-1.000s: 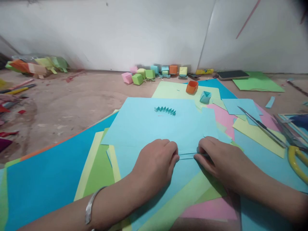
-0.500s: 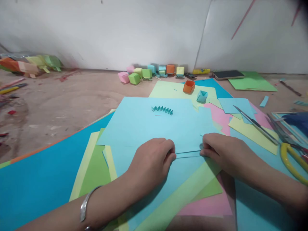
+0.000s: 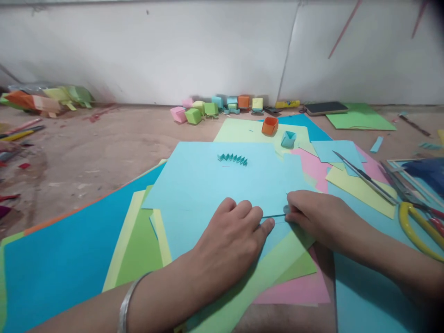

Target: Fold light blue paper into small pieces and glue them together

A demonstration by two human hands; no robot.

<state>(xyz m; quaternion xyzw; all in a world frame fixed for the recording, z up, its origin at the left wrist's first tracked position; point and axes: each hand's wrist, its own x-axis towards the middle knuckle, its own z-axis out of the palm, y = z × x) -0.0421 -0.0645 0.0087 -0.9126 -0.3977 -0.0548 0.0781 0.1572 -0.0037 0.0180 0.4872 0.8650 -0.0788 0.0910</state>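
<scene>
A thin blue paper strip point(image 3: 274, 216) stretches between my hands, just over a light blue sheet point(image 3: 197, 185). My left hand point(image 3: 236, 236) is closed on the strip's left part, thumb pointing right along it. At its right end, my right hand point(image 3: 305, 208) pinches the strip between thumb and fingers. Beyond my hands a teal paper piece folded in zigzag pleats point(image 3: 232, 159) rests on the sheet. Past the sheet's far edge stand a small orange paper box point(image 3: 269, 126) and a light blue one point(image 3: 288, 139).
Scissors with yellow handles point(image 3: 409, 222) lie at the right, near another long blade point(image 3: 364, 178). A phone point(image 3: 326, 108), a yellow tube point(image 3: 287, 104) and several paper cubes point(image 3: 211, 108) line the wall. Stacked coloured papers point(image 3: 69, 259) spread left; pencils point(image 3: 21, 134) lie farther off.
My left hand has slid right along the strip, closer to my right hand, so less of the strip shows between them. My right hand stays nearly in place.
</scene>
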